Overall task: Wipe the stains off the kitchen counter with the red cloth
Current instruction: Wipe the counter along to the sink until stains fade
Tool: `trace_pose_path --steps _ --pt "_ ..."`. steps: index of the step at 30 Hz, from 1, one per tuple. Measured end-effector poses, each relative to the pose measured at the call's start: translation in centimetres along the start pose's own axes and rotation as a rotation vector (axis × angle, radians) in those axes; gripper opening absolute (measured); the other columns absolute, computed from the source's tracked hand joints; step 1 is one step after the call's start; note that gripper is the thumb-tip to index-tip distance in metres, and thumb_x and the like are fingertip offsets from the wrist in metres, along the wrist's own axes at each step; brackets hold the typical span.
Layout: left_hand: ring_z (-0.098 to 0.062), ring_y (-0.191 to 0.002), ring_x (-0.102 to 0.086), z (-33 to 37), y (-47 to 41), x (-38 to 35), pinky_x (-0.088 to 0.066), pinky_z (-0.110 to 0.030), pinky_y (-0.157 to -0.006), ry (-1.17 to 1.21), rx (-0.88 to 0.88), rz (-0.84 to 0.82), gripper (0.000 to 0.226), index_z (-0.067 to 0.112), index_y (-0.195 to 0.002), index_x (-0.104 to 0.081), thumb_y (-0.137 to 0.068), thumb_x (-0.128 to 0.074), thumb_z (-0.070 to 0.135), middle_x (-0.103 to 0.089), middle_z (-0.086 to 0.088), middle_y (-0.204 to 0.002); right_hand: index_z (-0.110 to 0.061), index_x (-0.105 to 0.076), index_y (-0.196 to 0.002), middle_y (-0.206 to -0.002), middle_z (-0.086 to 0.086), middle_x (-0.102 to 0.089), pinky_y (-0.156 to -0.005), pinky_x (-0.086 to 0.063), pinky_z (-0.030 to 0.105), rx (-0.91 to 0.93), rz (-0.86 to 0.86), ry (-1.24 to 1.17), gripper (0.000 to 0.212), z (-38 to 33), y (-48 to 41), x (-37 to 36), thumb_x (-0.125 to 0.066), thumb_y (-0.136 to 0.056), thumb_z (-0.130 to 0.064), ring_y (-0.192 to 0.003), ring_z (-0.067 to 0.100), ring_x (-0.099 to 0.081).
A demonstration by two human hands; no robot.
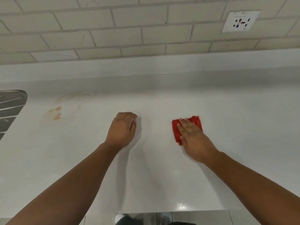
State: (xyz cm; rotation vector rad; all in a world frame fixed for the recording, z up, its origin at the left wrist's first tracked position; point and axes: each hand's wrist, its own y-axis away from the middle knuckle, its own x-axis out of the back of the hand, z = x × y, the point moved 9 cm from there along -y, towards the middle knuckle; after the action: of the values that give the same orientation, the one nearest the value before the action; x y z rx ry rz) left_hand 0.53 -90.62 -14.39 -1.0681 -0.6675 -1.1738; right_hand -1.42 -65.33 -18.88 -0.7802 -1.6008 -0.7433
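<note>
Your right hand (193, 137) lies flat on the red cloth (175, 129), fingers straight and slightly spread, pressing it down onto the white surface (162, 176). Nothing is gripped; the cloth is simply pinned under the hand. The cloth is bunched, and shows to the left of your fingers and beyond their tips.

Your left hand (123, 127) sits well apart from it, nearer the middle of the surface. It is clenched, fingers curled under with nothing in them, and rests on the surface.

The stains (56, 113) are brownish smears far to the left of both hands, near the metal drainboard (11, 108) at the left edge. Fainter yellowish streaks (71, 96) lie just behind them, nearer the wall. The cloth is well apart from those marks, with your left hand between.

Behind the surface rises a pale tiled wall (113, 30), with a white socket plate (240, 21) at its upper right. Your shoes (118, 217) show below the front edge.
</note>
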Motion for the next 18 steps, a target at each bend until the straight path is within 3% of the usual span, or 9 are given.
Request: trace_pose_path --steps 2,6,9,12,15,18 --pt "-0.022 -0.111 -0.055 -0.2 -0.1 0.0 -0.046 -0.031 -0.095 0.001 0.005 0.005 0.023 0.011 -0.112 -0.068 -0.093 -0.056 0.011 -0.068 -0.001 -0.113 -0.003 -0.039 -0.145 -0.155 0.013 -0.032 -0.119 -0.012 0.040 -0.024 0.039 -0.009 0.058 2.5 0.5 0.7 -0.021 -0.098 -0.032 -0.146 0.028 -0.024" --pt "-0.023 -0.109 -0.057 -0.6 -0.3 -0.3 -0.046 -0.030 -0.094 0.007 0.022 0.010 0.022 0.010 -0.111 -0.069 -0.093 -0.056 0.010 -0.069 -0.002 -0.111 -0.004 -0.050 -0.138 -0.148 0.013 -0.044 -0.115 -0.017 0.037 -0.036 0.097 -0.056 0.042 3.8 0.3 2.0 -0.052 -0.098 -0.018 -0.141 0.029 -0.035" --pt "-0.022 -0.107 -0.057 -0.7 -0.5 -0.7 -0.045 -0.029 -0.094 0.009 0.023 0.007 0.022 0.010 -0.111 -0.069 -0.093 -0.057 0.010 -0.069 -0.002 -0.110 0.000 -0.052 -0.136 -0.146 0.014 -0.046 -0.116 -0.019 0.039 -0.125 0.132 -0.041 0.049 3.6 0.5 1.5 -0.034 -0.100 -0.029 -0.140 0.029 -0.037" --pt "-0.023 -0.106 -0.058 -0.8 -1.0 -1.0 -0.047 -0.031 -0.093 0.005 0.021 0.000 0.022 0.010 -0.111 -0.069 -0.093 -0.057 0.009 -0.070 -0.002 -0.109 -0.004 -0.041 -0.145 -0.154 0.011 -0.034 -0.120 -0.013 0.042 -0.125 0.113 -0.037 0.066 3.6 -1.0 1.1 -0.017 -0.094 -0.039 -0.145 0.028 -0.026" --pt "-0.021 -0.107 -0.057 -1.3 -1.7 -1.0 -0.048 -0.031 -0.094 0.011 0.035 0.003 0.022 0.011 -0.112 -0.069 -0.093 -0.057 0.011 -0.069 -0.001 -0.110 -0.018 -0.025 -0.153 -0.162 0.004 -0.017 -0.122 -0.006 0.042 -0.123 0.051 -0.015 0.061 4.5 -4.2 1.1 -0.018 -0.097 -0.040 -0.149 0.024 -0.012" --pt "-0.020 -0.107 -0.057 -2.1 -2.3 -0.8 -0.048 -0.031 -0.092 0.011 0.062 0.021 0.023 0.012 -0.111 -0.069 -0.091 -0.058 0.010 -0.069 0.000 -0.110 -0.025 -0.024 -0.153 -0.160 0.003 -0.018 -0.121 -0.009 0.043 -0.081 0.019 0.034 0.055 4.4 -8.0 1.3 -0.027 -0.100 -0.038 -0.146 0.023 -0.014"
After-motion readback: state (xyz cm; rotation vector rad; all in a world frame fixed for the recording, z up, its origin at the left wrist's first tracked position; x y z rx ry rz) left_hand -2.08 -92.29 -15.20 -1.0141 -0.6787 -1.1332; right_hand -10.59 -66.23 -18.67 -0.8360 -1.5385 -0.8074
